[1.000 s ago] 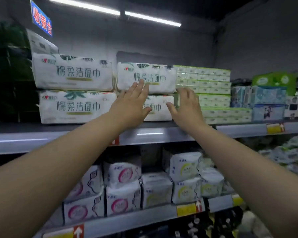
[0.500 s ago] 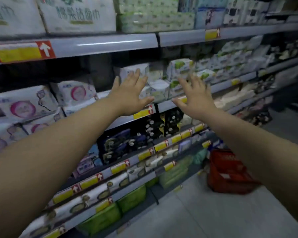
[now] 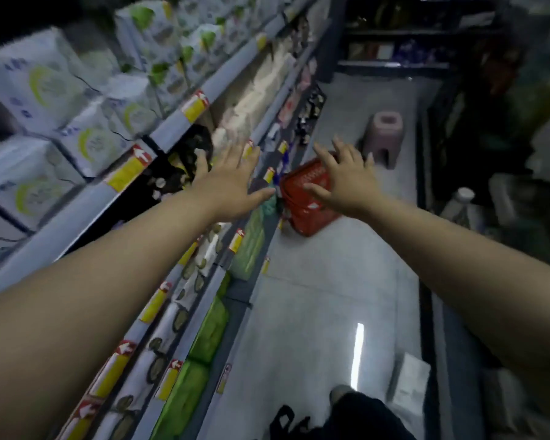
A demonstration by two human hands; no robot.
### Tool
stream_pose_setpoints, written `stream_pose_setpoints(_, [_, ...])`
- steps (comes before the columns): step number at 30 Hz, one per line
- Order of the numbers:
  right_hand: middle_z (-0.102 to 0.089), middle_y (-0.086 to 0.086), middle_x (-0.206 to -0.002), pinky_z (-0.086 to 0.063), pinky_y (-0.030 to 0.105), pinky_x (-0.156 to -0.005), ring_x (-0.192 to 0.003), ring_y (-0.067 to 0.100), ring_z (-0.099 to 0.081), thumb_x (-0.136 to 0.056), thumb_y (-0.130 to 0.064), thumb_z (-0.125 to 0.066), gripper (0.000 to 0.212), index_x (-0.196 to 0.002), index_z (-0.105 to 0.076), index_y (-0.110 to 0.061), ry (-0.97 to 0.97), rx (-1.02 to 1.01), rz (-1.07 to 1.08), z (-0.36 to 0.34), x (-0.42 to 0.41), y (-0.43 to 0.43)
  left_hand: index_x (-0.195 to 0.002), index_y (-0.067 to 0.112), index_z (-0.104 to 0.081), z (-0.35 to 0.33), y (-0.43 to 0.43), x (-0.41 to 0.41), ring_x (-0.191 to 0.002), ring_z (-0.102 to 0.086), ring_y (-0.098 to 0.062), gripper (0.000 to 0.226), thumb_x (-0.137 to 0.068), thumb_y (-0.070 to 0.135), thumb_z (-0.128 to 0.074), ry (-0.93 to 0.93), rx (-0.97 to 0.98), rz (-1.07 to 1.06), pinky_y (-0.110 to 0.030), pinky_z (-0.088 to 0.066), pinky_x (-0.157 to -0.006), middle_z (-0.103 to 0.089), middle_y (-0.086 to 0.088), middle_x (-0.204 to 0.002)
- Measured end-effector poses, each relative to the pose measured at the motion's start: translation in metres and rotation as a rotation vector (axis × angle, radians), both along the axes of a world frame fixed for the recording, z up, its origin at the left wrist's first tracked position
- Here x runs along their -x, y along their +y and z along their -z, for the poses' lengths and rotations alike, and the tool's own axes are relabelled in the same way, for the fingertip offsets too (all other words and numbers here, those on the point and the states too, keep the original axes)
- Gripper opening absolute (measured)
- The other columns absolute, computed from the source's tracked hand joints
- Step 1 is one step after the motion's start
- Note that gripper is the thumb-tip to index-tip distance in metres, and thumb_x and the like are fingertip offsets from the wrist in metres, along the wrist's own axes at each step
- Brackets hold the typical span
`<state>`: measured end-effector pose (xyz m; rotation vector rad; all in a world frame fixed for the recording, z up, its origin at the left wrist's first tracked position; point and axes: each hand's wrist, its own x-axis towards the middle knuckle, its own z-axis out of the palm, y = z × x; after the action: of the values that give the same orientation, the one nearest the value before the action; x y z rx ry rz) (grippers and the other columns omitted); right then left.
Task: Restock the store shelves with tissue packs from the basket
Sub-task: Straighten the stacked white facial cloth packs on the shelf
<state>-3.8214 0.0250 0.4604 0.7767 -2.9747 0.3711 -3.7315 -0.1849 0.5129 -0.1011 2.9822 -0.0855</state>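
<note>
The grey metal store shelves point(image 3: 86, 201) with yellow price tags run along the left edge of the pale tiled floor point(image 3: 315, 312). White plastic-wrapped packs with green circles point(image 3: 45, 87) fill the upper shelf, right up to its front edge. A red plastic basket point(image 3: 302, 214) stands on the floor at the foot of the shelves; its contents cannot be made out. A pink plastic stool point(image 3: 385, 134) stands beyond it. The left hand point(image 3: 229, 188) and right hand point(image 3: 346, 182) reach forward with fingers spread, grasping nothing.
</note>
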Motion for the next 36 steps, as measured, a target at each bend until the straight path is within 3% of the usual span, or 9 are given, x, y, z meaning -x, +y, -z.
stream_pose_setpoints(5, [0.001, 0.009, -0.164, -0.002, 0.06, -0.117, -0.151, 0.03, 0.0, -0.091, -0.068, -0.039, 0.081, -0.156, -0.006, -0.033, -0.127, -0.043, 0.275, 0.05, -0.059, 0.074, -0.155, 0.028, 0.011, 0.051, 0.053, 0.009, -0.15, 0.017, -0.022, 0.087, -0.091, 0.073, -0.029, -0.106, -0.028, 0.223, -0.058, 0.006, -0.118, 0.021, -0.003, -0.162])
stream_pose_setpoints(17, [0.005, 0.009, -0.164, -0.001, 0.058, -0.118, -0.151, 0.029, 0.003, -0.091, -0.07, -0.036, 0.083, -0.157, -0.002, -0.032, -0.42, -0.054, 0.853, 0.168, -0.198, 0.263, -0.154, 0.027, 0.015, 0.172, 0.268, 0.01, -0.149, 0.017, -0.022, 0.084, -0.093, 0.07, -0.024, -0.352, 0.079, 0.762, -0.055, 0.012, -0.115, 0.024, -0.004, -0.161])
stream_pose_setpoints(27, [0.004, 0.009, -0.164, -0.005, 0.057, -0.119, -0.15, 0.03, 0.001, -0.092, -0.068, -0.037, 0.081, -0.156, -0.002, -0.032, -0.71, 0.083, 1.036, 0.317, -0.232, 0.36, -0.155, 0.025, 0.013, 0.322, 0.41, 0.03, -0.15, 0.015, -0.026, 0.084, -0.093, 0.07, -0.021, -0.521, 0.219, 0.961, -0.057, 0.009, -0.116, 0.019, -0.008, -0.162])
stream_pose_setpoints(36, [-0.001, 0.01, -0.164, -0.004, 0.056, -0.119, -0.15, 0.031, -0.004, -0.092, -0.066, -0.042, 0.08, -0.156, -0.007, -0.033, -0.87, 0.198, 1.138, 0.493, -0.222, 0.384, -0.154, 0.026, 0.017, 0.515, 0.463, 0.046, -0.15, 0.017, -0.025, 0.086, -0.093, 0.071, -0.022, -0.672, 0.268, 1.007, -0.057, 0.009, -0.116, 0.022, -0.007, -0.162])
